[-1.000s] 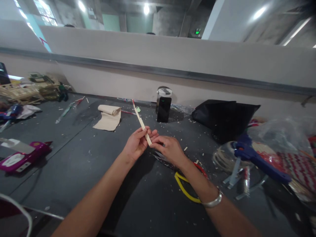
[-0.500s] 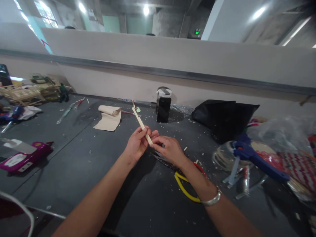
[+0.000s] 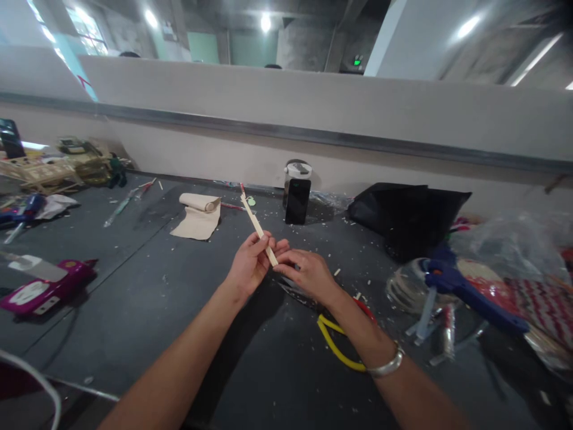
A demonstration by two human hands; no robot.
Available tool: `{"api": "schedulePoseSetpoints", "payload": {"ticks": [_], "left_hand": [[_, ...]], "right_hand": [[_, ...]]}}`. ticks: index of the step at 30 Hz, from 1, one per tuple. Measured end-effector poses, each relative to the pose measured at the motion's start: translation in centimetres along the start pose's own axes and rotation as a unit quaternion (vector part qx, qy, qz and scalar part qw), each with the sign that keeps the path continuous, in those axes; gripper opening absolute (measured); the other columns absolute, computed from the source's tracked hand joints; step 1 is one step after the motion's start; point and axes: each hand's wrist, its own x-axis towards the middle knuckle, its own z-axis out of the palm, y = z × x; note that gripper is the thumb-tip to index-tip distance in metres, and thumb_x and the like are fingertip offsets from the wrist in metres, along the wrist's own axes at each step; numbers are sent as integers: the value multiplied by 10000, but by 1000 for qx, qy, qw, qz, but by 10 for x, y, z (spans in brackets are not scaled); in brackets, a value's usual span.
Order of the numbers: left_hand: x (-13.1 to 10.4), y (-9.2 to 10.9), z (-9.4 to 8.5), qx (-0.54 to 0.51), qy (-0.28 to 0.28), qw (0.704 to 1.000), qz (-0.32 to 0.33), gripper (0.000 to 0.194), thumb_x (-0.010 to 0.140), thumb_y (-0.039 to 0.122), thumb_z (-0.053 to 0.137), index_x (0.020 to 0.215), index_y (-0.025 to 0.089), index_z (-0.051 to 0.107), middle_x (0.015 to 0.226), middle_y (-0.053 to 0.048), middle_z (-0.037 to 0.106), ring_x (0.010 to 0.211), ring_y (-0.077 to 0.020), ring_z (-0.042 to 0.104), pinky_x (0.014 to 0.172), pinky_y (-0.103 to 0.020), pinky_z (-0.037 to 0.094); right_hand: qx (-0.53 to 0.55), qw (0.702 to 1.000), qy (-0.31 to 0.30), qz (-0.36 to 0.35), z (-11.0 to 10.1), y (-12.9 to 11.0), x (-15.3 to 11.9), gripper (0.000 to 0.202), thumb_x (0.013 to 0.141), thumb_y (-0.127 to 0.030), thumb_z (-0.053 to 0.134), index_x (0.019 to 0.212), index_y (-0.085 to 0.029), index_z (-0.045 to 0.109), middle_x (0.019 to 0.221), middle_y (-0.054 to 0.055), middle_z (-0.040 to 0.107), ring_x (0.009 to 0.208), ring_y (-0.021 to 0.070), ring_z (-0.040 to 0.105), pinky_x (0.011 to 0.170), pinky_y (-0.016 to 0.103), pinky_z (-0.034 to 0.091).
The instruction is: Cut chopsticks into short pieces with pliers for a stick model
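Pale wooden sticks [image 3: 256,224], laid side by side with ends at differing heights, slant up and away from me over the middle of the table. My left hand [image 3: 250,263] is closed around them, thumb on top. My right hand [image 3: 308,273] has its thumb and fingertips pinched at their lower end. Beneath my right forearm lie scissors [image 3: 333,343] with yellow and red handles, their blades partly hidden behind the hand.
A phone [image 3: 298,202] leans on a white-topped device [image 3: 298,169]. Left are a cloth roll [image 3: 199,216] and a purple power strip [image 3: 51,285]. Right are a blue glue gun [image 3: 470,292], tape rolls [image 3: 407,285] and a black bag [image 3: 407,215]. Small scraps litter the table [image 3: 147,322].
My right fingertips have shifted slightly at the sticks' lower end. Both hands otherwise keep nearly the same place, and the view has tilted a little.
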Motion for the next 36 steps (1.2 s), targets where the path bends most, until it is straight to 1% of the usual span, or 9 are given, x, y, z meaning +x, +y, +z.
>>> {"api": "schedulePoseSetpoints", "payload": {"ticks": [6,10,16,19,25,28,33,36], "left_hand": [[-1,0,1,9,9,1000,-15,70,795,106,574,837,145,534,661,-9,614,791,-196,680,735,-294,531],[-2,1,1,15,2,1000,-13,73,794,112,581,843,145,539,675,-16,623,819,-204,678,758,-309,528],[-3,1,3,9,11,1000,-11,83,789,101,580,840,145,533,669,-15,618,817,-208,676,755,-313,526],[-3,0,4,8,13,1000,-13,93,781,99,589,834,148,530,673,-10,611,812,-202,675,749,-309,526],[0,-3,1,2,-13,1000,0,118,759,124,631,803,155,526,626,29,552,795,-173,667,762,-270,511],[1,-4,-1,5,-14,1000,2,129,754,142,646,800,159,526,631,30,549,799,-176,666,757,-272,511],[0,-5,-2,4,-8,1000,3,111,764,137,630,802,156,529,645,17,567,820,-190,669,773,-299,518],[0,-6,-2,5,-5,1000,1,100,772,135,619,804,156,527,651,12,577,824,-192,670,761,-296,522]], "right_hand": [[-25,1000,10,-3,0,0,1,24,805,-232,650,816,-227,672,850,-7,720,763,144,653,687,227,420],[-17,1000,15,-8,-1,-1,1,26,811,-232,644,818,-230,669,861,-10,719,780,139,651,704,223,421],[2,1000,-11,-10,-5,1,1,26,799,-223,656,822,-222,668,860,-8,714,775,139,645,709,226,425],[10,1000,-11,-10,-5,2,1,31,811,-228,639,821,-228,668,868,-6,713,781,140,643,713,228,426],[-8,1000,1,12,0,0,0,56,832,-232,610,805,-226,659,857,-9,707,784,137,640,720,231,419],[-5,1000,-2,11,1,0,0,65,839,-242,601,806,-226,655,858,-8,705,790,138,637,725,231,417],[10,1000,-21,-1,-3,2,0,34,807,-251,644,827,-225,655,855,-13,702,764,133,630,699,224,413],[4,1000,-13,-2,-3,2,0,33,800,-258,653,805,-225,655,838,-14,703,732,130,627,683,223,408]]}}
